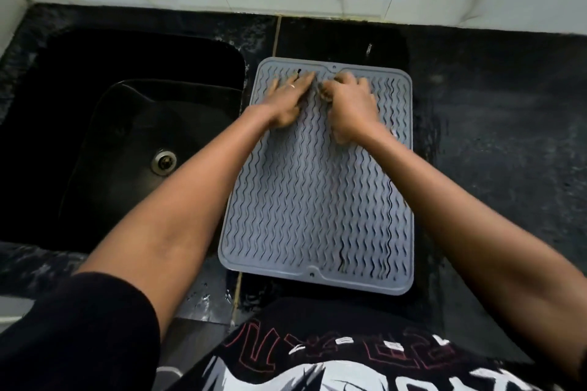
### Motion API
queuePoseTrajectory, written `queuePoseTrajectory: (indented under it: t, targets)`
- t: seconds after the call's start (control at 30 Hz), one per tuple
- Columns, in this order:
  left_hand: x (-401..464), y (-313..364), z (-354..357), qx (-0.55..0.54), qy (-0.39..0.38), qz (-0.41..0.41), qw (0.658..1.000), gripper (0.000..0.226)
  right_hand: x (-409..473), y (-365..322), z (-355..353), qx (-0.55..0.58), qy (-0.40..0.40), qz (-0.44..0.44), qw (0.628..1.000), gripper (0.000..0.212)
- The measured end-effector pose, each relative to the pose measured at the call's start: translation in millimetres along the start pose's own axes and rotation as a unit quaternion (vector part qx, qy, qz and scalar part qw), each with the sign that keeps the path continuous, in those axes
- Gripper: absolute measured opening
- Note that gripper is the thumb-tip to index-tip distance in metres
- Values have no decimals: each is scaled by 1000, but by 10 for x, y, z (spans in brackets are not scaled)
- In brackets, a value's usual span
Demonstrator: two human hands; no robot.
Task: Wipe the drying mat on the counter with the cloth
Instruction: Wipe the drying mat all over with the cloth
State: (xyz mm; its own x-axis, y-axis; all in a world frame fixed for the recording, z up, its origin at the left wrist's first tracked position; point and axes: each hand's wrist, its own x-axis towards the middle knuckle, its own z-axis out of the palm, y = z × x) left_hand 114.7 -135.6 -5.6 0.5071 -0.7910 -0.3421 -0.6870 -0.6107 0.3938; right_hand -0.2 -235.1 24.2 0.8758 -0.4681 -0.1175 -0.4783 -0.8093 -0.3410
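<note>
I see the grey drying mat (314, 187) flat on the black counter (495, 136), just right of the sink (95, 124). My left hand (287, 98) lies flat, fingers straight. Right hand (351, 106) curled, blurred; can't tell what it grips.

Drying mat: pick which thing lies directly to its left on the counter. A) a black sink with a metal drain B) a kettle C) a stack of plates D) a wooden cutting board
A: the black sink with its metal drain sits just left of the grey drying mat.
</note>
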Motion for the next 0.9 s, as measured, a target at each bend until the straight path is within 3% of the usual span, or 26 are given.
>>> queuePoseTrajectory:
  t: [0.07,0.27,0.33,0.47,0.57,0.63,0.7,0.8,0.9]
  targets:
    - [-47,-21,94,15,20,7,1000,61,107,72,150,-39,-32,-4,999,62]
    - [-50,-43,109,39,25,8,999,61,-761,109,393,-15,27,-99,995,56]
    - [-71,-29,107,45,31,8,998,60,-1255,37,426,-17,-3,-117,993,60]
    - [-85,-11,114,63,34,8,997,61,-1743,-78,342,-33,-108,-164,980,43]
    - [-99,42,107,120,42,4,992,66,-1289,-108,62,106,-176,-58,977,30]
    - [-137,75,139,150,47,12,988,69,-819,-108,-50,155,-72,2,985,22]
    - [-220,55,200,150,44,17,988,66,-442,-94,-8,71,37,-21,997,34]
    - [-327,-28,285,133,39,5,990,59,-230,-82,187,-39,-23,-22,999,61]
    - [-340,-44,300,116,32,0,993,60,-437,-59,361,-75,10,-61,995,55]
